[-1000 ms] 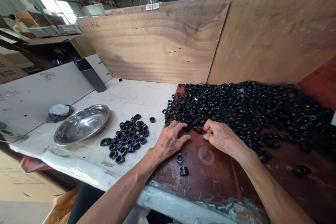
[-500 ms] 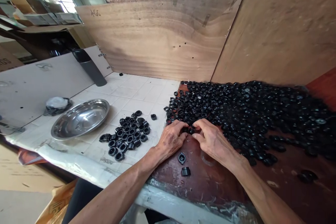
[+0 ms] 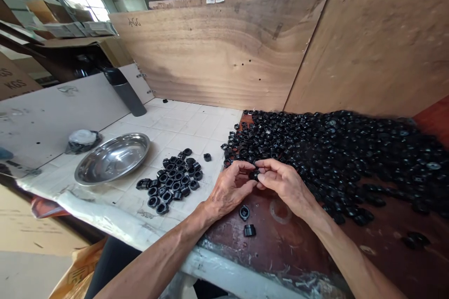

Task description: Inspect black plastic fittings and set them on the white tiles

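Fingertips of my left hand [image 3: 232,186] and my right hand [image 3: 285,181] meet over the brown board, both closed around a small black plastic part [image 3: 254,175]. Fingers cover much of it, so I cannot tell whether it is one piece or two. Just beyond my hands begins a large heap of similar black plastic parts [image 3: 315,145]. Below them on the board lie a loose black cap with an oval rim [image 3: 244,212] and a black ring-like piece [image 3: 249,230].
On the white surface at left sit a cluster of black rings [image 3: 171,180], a shiny steel bowl [image 3: 114,159], a wrapped bundle [image 3: 83,140] and a dark grey bottle [image 3: 126,93]. A tall plywood panel [image 3: 217,51] closes off the back.
My hands have drawn closer together, and their fingertips now meet at the black part. The whole view has shifted slightly. Both loose pieces near my hands stay where they were.
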{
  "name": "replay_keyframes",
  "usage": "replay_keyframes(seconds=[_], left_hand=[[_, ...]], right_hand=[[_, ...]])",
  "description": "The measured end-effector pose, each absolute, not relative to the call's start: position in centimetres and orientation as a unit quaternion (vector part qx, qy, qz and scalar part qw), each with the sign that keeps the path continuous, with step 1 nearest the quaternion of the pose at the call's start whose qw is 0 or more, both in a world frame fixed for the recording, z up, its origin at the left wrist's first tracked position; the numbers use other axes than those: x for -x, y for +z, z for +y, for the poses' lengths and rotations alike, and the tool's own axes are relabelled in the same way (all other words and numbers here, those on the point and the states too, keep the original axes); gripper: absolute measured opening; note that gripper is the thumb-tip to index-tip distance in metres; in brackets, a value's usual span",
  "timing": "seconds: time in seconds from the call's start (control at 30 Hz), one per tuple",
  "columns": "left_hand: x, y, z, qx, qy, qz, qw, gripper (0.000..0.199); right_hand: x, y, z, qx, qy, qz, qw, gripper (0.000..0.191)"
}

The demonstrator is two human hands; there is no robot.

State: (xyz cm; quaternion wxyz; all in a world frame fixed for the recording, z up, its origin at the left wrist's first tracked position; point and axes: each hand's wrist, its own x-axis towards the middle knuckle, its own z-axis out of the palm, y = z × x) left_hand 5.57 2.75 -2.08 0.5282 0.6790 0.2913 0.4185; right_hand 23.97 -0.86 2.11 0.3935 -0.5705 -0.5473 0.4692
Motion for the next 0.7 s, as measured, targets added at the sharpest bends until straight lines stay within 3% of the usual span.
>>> replay_keyframes(seconds=[0.3,0.4,0.53,0.7], left_hand=[[-5.7,-1.2,2.6,-0.584,0.446,0.305,0.606,0.031],[-5.8,-0.8,2.3,-0.55,0.456,0.283,0.639,0.033],[-5.8,-0.6,2.3,-0.578,0.474,0.291,0.596,0.027],[-5.6,-0.4,2.4,-0.568,0.483,0.303,0.594,0.028]], right_hand=[[-24.2,1.0,-0.6,0.523,0.529,-0.476,0.468,0.033],[-24.1,1.7,-0.8,0.527,0.503,-0.508,0.46,0.031],[-24.3,2.6,-1.1,0.543,0.402,-0.595,0.435,0.02],[-24.5,3.0,-1.1,0.545,0.392,-0.584,0.456,0.033]])
